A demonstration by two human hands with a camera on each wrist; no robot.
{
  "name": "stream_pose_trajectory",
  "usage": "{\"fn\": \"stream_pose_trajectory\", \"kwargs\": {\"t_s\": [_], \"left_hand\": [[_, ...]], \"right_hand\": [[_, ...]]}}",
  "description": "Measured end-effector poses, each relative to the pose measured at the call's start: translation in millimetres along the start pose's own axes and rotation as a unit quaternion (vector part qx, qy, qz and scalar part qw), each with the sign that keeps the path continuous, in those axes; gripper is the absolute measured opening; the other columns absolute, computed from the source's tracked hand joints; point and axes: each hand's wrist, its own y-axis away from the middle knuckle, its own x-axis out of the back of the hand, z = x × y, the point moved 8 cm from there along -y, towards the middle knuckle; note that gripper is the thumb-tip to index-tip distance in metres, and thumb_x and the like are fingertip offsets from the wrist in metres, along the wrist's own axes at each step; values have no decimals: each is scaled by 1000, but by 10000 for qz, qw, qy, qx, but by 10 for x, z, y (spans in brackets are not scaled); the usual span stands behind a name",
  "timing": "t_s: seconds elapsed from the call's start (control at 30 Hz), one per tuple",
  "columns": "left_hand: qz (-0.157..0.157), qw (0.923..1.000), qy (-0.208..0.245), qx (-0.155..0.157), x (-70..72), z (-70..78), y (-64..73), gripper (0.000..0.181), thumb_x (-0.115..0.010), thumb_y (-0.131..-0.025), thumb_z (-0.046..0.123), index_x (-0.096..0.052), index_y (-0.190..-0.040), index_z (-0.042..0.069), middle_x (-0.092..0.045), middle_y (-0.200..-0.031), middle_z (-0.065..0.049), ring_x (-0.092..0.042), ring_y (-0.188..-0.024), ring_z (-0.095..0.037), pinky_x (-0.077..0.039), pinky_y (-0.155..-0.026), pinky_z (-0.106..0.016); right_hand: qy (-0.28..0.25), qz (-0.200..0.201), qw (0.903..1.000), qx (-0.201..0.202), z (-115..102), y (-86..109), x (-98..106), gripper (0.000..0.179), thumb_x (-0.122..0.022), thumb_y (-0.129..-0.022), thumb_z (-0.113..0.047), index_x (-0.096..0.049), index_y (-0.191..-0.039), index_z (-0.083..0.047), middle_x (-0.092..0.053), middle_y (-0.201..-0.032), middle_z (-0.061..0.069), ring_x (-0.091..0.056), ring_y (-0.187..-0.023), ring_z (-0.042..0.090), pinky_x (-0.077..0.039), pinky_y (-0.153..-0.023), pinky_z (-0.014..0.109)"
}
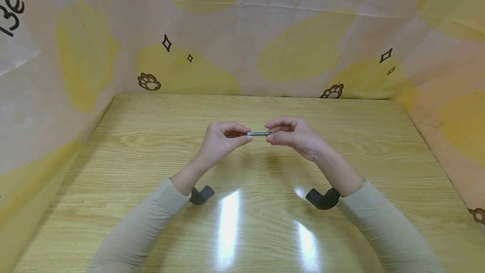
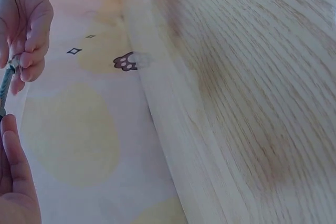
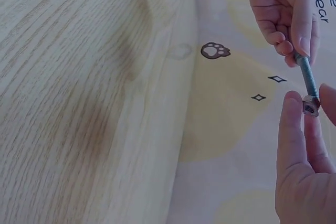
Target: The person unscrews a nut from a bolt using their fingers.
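A silvery threaded bolt (image 1: pixel 259 134) is held level above the table, spanning the gap between both hands. My left hand (image 1: pixel 221 141) pinches its left end between thumb and fingertips. At the other end sits a nut (image 3: pixel 311 106), which my right hand (image 1: pixel 294 136) holds between thumb and fingers. In the right wrist view the bolt's threaded shank (image 3: pixel 308 77) shows between the hands, and the fingers partly cover both ends. The left wrist view catches the nut (image 2: pixel 14 65) and part of the shank at its left edge.
Below the hands lies a wood-grain table (image 1: pixel 151 146) with bright reflections near the front. A printed cloth (image 1: pixel 235 45) with yellow patches and paw prints hangs at the back and both sides. Dark curved pieces (image 1: pixel 323 199) show beside both wrists.
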Motion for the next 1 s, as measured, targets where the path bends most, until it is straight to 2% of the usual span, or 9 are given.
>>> {"fn": "stream_pose_trajectory", "kwargs": {"t_s": [0.2, 0.43, 0.57, 0.7, 0.8, 0.9, 1.0], "left_hand": [[-2, 10000, -38, -56, 5, 13, -2, 15, -73, -80, 5, -70, -92, -1, -69, -89, -9, -67, -76, -18, -56, -69, -31], [41, 10000, -27, -46, 26, 17, 0, 15, -74, -79, 5, -71, -92, -1, -69, -90, -9, -67, -76, -18, -56, -69, -31], [53, 10000, -11, -17, 29, 17, 1, 15, -74, -79, 6, -71, -92, -1, -69, -90, -9, -67, -76, -18, -56, -69, -31], [55, 10000, -3, 22, 39, 9, 1, 16, -74, -79, 8, -71, -93, -1, -69, -91, -10, -67, -77, -18, -56, -70, -30], [61, 10000, -6, 37, 49, 8, 3, 17, -74, -79, 8, -71, -94, 0, -70, -91, -9, -67, -76, -18, -56, -69, -30], [76, 10000, -42, 41, 60, -1, 5, 16, -74, -79, 8, -71, -93, 0, -70, -91, -8, -67, -76, -18, -56, -68, -30], [117, 9999, -73, 85, 77, -24, 0, 16, -75, -79, 8, -72, -93, 1, -70, -90, -8, -67, -75, -17, -56, -67, -30]], "right_hand": [[-169, 40, 9998, 54, 1, -9, 13, 20, -58, -85, 11, -68, -90, -7, -68, -81, 4, -66, -78, 14, -54, -79, 30], [-20, 225, 9997, -64, 22, -17, 35, 16, -58, -87, 8, -65, -102, 5, -70, -83, 2, -67, -78, 14, -54, -75, 27], [26, 255, 9997, -21, 32, -17, 49, 16, -58, -87, 7, -68, -97, 0, -70, -83, 1, -67, -76, 15, -55, -72, 26], [16, 270, 9996, 59, 32, -2, 76, 19, -59, -87, 8, -70, -94, -6, -71, -85, 1, -67, -79, 14, -54, -77, 30], [139, 287, 9995, 61, 35, 15, 96, 19, -60, -86, 7, -66, -103, 2, -71, -88, 1, -67, -83, 14, -53, -82, 32], [293, 318, 9991, -3, 53, 26, 115, 29, -62, -85, 7, -58, -113, 12, -70, -90, 1, -67, -87, 15, -52, -83, 32], [375, 339, 9987, -29, 67, 24, 134, 36, -62, -84, 7, -52, -118, 16, -70, -91, 0, -67, -89, 16, -52, -83, 30]]}}
